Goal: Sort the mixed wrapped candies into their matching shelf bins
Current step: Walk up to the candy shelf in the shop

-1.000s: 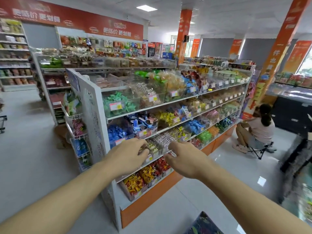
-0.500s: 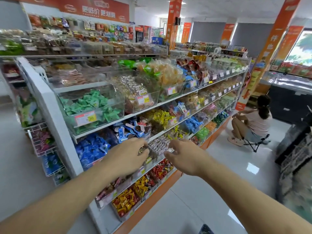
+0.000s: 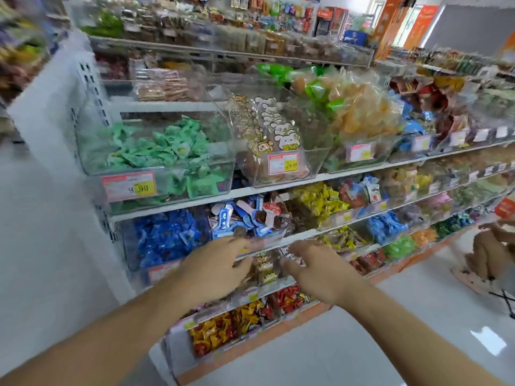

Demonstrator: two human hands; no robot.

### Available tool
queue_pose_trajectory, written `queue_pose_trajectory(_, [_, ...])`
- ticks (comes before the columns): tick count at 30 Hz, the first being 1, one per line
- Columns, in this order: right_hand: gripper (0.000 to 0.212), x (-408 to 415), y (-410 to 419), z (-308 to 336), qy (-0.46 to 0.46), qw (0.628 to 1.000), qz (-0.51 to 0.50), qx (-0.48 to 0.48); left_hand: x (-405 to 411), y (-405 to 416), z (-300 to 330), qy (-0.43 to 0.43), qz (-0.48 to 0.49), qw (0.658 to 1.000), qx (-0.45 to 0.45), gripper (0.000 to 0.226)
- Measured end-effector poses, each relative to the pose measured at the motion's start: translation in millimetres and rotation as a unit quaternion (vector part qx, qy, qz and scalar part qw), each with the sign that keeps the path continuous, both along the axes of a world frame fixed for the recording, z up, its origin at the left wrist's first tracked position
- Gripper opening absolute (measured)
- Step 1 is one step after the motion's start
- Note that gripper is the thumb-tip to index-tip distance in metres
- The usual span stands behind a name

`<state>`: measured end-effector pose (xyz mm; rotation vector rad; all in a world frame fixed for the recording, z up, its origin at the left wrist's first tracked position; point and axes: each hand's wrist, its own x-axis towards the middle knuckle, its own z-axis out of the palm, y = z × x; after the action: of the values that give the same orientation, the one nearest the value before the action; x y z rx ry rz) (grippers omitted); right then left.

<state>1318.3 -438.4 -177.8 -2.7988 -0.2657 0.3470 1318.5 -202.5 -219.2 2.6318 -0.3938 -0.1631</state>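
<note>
Candies (image 3: 264, 270) sit in the bin between both hands; labels blurred. Left hand (image 3: 214, 270) and right hand (image 3: 320, 270): fingers loosely spread, grip indeterminate.

There is a single view, from a wide-angle camera on the person's head, looking forward and slightly down. It stands close to the near end of the shelf unit (image 3: 64, 112), facing it at an angle, so the rows of clear bins (image 3: 156, 151) run from large at near left to small at far right. Both forearms reach in from the bottom edge towards the middle shelves. The floor (image 3: 404, 316) fills the lower right. Motion blur softens the edges, and straight lines bow outward.
</note>
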Motion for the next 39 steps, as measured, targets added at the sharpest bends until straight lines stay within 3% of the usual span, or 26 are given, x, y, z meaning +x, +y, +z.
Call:
queue_pose_trajectory(4, [0.038, 19, 2, -18, -0.006, 1.0, 0.007, 0.008, 5, 1, -27, -0.007, 0.03, 0.999, 0.011, 0.04])
queue_pose_trajectory(10, [0.044, 55, -3, -50, 0.012, 0.997, 0.08, -0.011, 14, -15, -74, -0.001, 0.081, 0.996, -0.027, 0.038])
queue_pose_trajectory(15, [0.022, 106, -22, -92, 0.033, 0.981, 0.191, -0.006, 28, -41, -120, 0.002, 0.197, 0.98, -0.042, 0.035])
queue_pose_trajectory(20, [0.029, 150, -35, -152, 0.046, 0.958, 0.281, -0.011, 37, -78, -189, 0.016, 0.305, 0.947, -0.1, 0.043])
queue_pose_trajectory(27, [0.034, 137, -59, -239, 0.139, 0.953, 0.27, 0.02, 3, -95, -259, 0.068, 0.33, 0.924, -0.181, 0.038])
queue_pose_trajectory(31, [0.05, 125, -62, -297, 0.182, 0.957, 0.223, 0.045, 1, -105, -295, 0.072, 0.312, 0.928, -0.191, 0.032])
queue_pose_trajectory(36, [0.034, 129, -66, -395, 0.178, 0.955, 0.228, 0.059, 2, -115, -378, 0.068, 0.311, 0.934, -0.161, 0.038])
queue_pose_trajectory(39, [0.047, 135, -76, -470, 0.139, 0.952, 0.271, 0.018, 1, -124, -457, 0.074, 0.32, 0.933, -0.15, 0.033])
